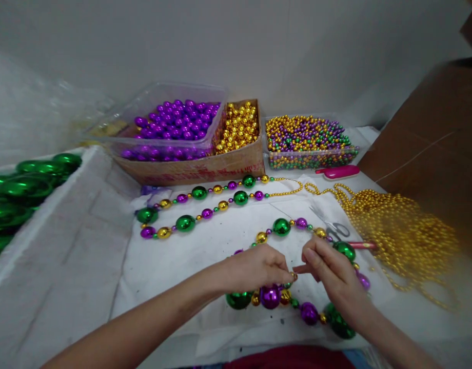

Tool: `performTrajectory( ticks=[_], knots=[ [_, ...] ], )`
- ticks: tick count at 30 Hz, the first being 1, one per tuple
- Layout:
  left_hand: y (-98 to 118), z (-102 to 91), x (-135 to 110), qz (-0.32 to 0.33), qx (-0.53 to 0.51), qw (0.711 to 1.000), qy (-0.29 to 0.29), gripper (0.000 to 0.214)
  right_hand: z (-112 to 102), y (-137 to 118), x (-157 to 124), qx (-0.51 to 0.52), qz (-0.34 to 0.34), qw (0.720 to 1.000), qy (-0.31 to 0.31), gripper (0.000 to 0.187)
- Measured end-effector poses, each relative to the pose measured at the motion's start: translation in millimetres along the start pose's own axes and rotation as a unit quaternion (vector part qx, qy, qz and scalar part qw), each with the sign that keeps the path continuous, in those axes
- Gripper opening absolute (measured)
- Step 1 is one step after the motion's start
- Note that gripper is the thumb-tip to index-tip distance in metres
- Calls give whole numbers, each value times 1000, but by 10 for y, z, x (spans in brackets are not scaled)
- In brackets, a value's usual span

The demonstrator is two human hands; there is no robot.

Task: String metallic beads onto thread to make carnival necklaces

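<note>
Grip closed: left hand [255, 269] and right hand [330, 269] pinch the bead string [270, 296], which loops below. Judged light, limp, slippery; best held between beads.

The bead necklace [281, 226] is a loop of metallic green, purple and gold beads. It lies flat on the white cloth [205, 246], its near section pinched by the left hand [255, 266] and right hand [330, 269].

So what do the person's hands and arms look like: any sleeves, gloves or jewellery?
The left hand and right hand are bare: no gloves, rings, watch or bracelet show. The left forearm and right forearm are uncovered to the frame's edge, no sleeve in view.
</note>
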State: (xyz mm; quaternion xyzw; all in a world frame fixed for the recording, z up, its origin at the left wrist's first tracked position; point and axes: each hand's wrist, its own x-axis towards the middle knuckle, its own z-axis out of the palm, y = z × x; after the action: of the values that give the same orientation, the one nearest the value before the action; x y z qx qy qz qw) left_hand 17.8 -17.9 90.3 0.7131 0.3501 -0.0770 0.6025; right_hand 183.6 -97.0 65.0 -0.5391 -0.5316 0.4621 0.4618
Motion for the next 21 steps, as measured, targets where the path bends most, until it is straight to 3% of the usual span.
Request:
performTrajectory(
  ticks=[3, 6, 12, 14, 16, 18, 19, 21],
  knots=[
    [-130, -31, 23, -16, -246, 964, -101, 24, 13, 41, -35, -53, -18, 998, 9, 28],
    [-245, 18, 54, -12, -348, 933, -95, 28, -8, 47, 7, -92, -45, 995, 22, 27],
    [-274, 187, 134, -9, -300, 953, 34, 25, -47, -3, -20, -44, -33, 998, 38, 27],
    [-237, 226, 140, 9, -267, 961, 74, 23, -36, -24, -142, -47, -67, 996, 27, 23],
    [-209, 254, 133, 17, -242, 965, 102, 22, -19, -6, -288, -83, -147, 986, -1, 18],
    [-204, 274, 119, 8, -250, 963, 104, 21, -3, 65, -426, -113, -223, 967, -37, 16],
    [-211, 282, 110, -4, -270, 958, 92, 21, 4, 118, -485, -116, -228, 966, -45, 15],
    [-238, 297, 94, -33, -331, 943, 26, 23, 20, 241, -583, -92, -160, 982, -34, 17]
  ],
)
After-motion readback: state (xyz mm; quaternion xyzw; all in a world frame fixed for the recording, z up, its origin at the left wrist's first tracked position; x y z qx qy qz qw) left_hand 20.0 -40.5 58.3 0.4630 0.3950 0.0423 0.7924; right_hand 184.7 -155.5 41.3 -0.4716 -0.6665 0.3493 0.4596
